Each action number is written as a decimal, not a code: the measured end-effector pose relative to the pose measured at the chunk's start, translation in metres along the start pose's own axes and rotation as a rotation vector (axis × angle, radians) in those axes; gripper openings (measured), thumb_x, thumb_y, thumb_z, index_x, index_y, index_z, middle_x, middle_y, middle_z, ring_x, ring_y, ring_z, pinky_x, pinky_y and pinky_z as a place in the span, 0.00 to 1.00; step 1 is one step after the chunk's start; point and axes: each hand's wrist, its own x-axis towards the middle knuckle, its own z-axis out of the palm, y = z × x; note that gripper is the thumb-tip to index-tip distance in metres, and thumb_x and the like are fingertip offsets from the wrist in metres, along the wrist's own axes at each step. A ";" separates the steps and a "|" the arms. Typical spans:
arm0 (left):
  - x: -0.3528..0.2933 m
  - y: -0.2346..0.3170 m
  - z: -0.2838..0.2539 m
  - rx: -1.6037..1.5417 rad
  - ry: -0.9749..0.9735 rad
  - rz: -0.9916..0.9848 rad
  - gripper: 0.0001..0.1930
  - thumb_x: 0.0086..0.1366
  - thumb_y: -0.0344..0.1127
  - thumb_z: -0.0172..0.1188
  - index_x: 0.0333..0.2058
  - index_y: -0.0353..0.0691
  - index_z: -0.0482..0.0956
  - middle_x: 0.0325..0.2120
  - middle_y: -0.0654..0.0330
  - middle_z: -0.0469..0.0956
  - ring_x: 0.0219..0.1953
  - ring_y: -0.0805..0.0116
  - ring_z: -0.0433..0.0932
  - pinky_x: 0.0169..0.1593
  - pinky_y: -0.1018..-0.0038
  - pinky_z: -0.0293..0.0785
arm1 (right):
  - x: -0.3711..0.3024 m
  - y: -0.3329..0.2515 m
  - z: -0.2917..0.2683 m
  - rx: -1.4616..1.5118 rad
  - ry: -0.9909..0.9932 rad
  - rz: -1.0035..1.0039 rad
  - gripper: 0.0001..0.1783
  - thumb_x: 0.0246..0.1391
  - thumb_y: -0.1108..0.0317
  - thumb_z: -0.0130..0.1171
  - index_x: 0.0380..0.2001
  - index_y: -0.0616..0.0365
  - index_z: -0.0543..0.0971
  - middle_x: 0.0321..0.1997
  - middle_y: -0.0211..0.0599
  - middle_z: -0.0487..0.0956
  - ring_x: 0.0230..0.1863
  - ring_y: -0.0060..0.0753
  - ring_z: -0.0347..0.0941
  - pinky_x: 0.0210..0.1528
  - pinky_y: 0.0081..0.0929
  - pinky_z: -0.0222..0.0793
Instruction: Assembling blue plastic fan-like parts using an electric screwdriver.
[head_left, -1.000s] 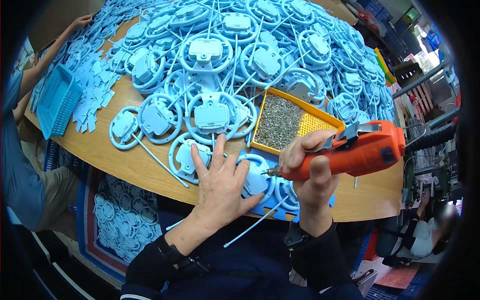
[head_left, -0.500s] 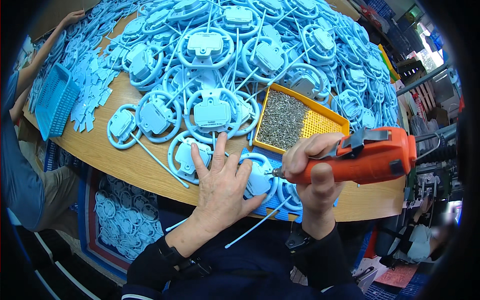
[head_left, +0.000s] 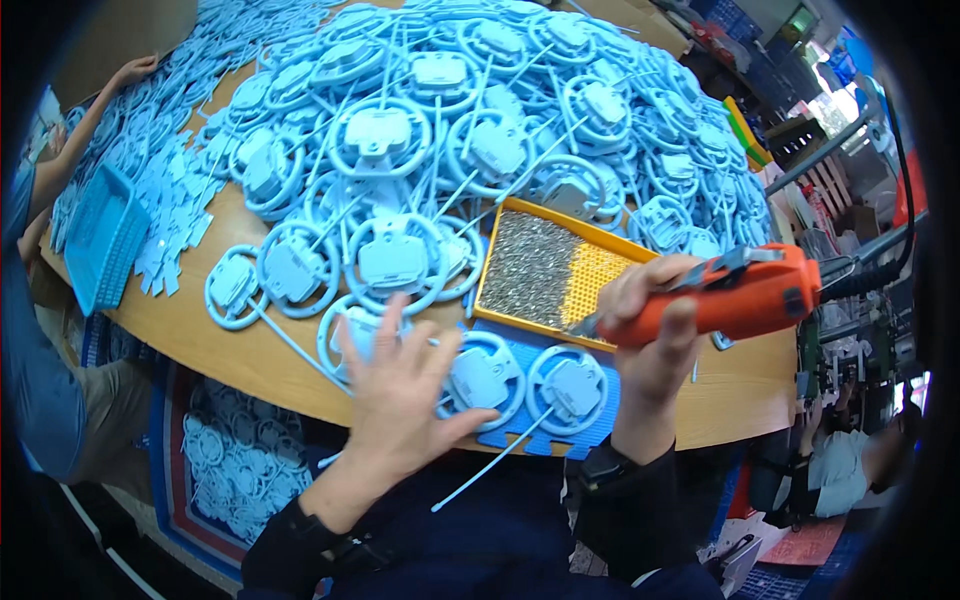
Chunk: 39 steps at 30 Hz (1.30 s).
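Wooden worktable (head_left: 745, 385), seen in the head view, carries a large heap of pale blue ring-framed parts (head_left: 492, 145) across its far side. Flat blue pieces (head_left: 170, 235) lie scattered at the left, beside a blue plastic basket (head_left: 125, 265). Beyond the basket, a co-worker's hand (head_left: 135, 70) rests near the far-left edge of the pile. More blue parts (head_left: 240, 445) are stored below table level, lower left.

Right hand (head_left: 650, 360): fingers and thumb are closed around an orange-red power screwdriver (head_left: 745, 300), held roughly level. Its tip is at the near edge of a yellow tray (head_left: 600, 275); contact cannot be determined. Small metal screws (head_left: 530, 270) fill the tray's left portion; perforated floor is visible on the right.

Left hand (head_left: 395, 400): grip is wide, fingers spread, nothing held. It is above the near row of parts; whether the fingertips touch them cannot be determined.

Directly between the hands, a blue foam mat (head_left: 525, 347) bears two parts side by side. The left part (head_left: 482, 378) is just beside the left thumb. The right part (head_left: 577, 390) lies flat, a thin rod (head_left: 490, 470) extending toward the lower left beyond the table edge.
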 end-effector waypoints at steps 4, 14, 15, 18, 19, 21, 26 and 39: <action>0.026 -0.034 -0.006 0.237 0.223 -0.151 0.40 0.43 0.59 0.70 0.52 0.39 0.72 0.48 0.53 0.67 0.60 0.50 0.60 0.62 0.38 0.41 | 0.027 0.005 -0.049 -0.189 0.226 -0.083 0.16 0.57 0.56 0.61 0.37 0.55 0.71 0.23 0.32 0.72 0.22 0.26 0.67 0.26 0.24 0.65; 0.060 -0.057 -0.008 0.333 0.127 -0.201 0.37 0.41 0.48 0.72 0.51 0.41 0.73 0.47 0.52 0.70 0.53 0.54 0.67 0.64 0.46 0.46 | 0.046 0.033 -0.068 -0.205 0.293 -0.110 0.16 0.53 0.60 0.66 0.35 0.56 0.71 0.20 0.32 0.72 0.20 0.26 0.68 0.24 0.24 0.67; 0.059 -0.058 -0.007 0.336 0.127 -0.202 0.37 0.41 0.48 0.72 0.51 0.41 0.73 0.47 0.52 0.70 0.53 0.54 0.67 0.64 0.46 0.46 | 0.047 0.035 -0.069 -0.211 0.299 -0.107 0.16 0.53 0.60 0.66 0.35 0.56 0.71 0.20 0.32 0.72 0.20 0.26 0.68 0.24 0.24 0.67; 0.060 -0.062 -0.003 0.348 0.182 -0.123 0.37 0.41 0.50 0.71 0.51 0.40 0.71 0.45 0.54 0.70 0.51 0.55 0.67 0.63 0.42 0.44 | 0.048 0.038 -0.074 -0.210 0.295 -0.112 0.16 0.53 0.60 0.66 0.35 0.56 0.71 0.20 0.32 0.72 0.20 0.26 0.68 0.24 0.24 0.67; 0.060 -0.062 -0.004 0.317 0.204 -0.114 0.37 0.40 0.48 0.71 0.51 0.40 0.72 0.46 0.53 0.71 0.52 0.54 0.69 0.64 0.43 0.43 | 0.047 0.038 -0.076 -0.198 0.283 -0.119 0.16 0.53 0.60 0.66 0.35 0.56 0.71 0.20 0.32 0.72 0.20 0.26 0.68 0.24 0.24 0.67; 0.060 -0.063 -0.007 0.285 0.222 -0.106 0.36 0.40 0.46 0.71 0.51 0.41 0.72 0.47 0.52 0.72 0.52 0.54 0.70 0.65 0.45 0.43 | 0.047 0.039 -0.079 -0.198 0.295 -0.114 0.16 0.53 0.60 0.66 0.35 0.55 0.71 0.20 0.31 0.72 0.20 0.25 0.68 0.24 0.25 0.67; 0.064 -0.054 -0.027 0.144 0.230 0.031 0.40 0.39 0.50 0.73 0.52 0.42 0.71 0.47 0.53 0.72 0.50 0.55 0.73 0.64 0.39 0.42 | 0.048 0.040 -0.076 -0.176 0.296 -0.084 0.15 0.53 0.60 0.66 0.34 0.54 0.71 0.20 0.31 0.72 0.20 0.25 0.68 0.25 0.25 0.67; 0.032 -0.012 -0.009 -0.087 -0.340 0.316 0.39 0.44 0.52 0.71 0.55 0.45 0.70 0.49 0.51 0.69 0.53 0.53 0.71 0.63 0.38 0.46 | 0.036 -0.008 -0.039 -0.120 0.207 -0.088 0.20 0.56 0.48 0.60 0.38 0.54 0.71 0.23 0.29 0.70 0.23 0.23 0.65 0.27 0.23 0.63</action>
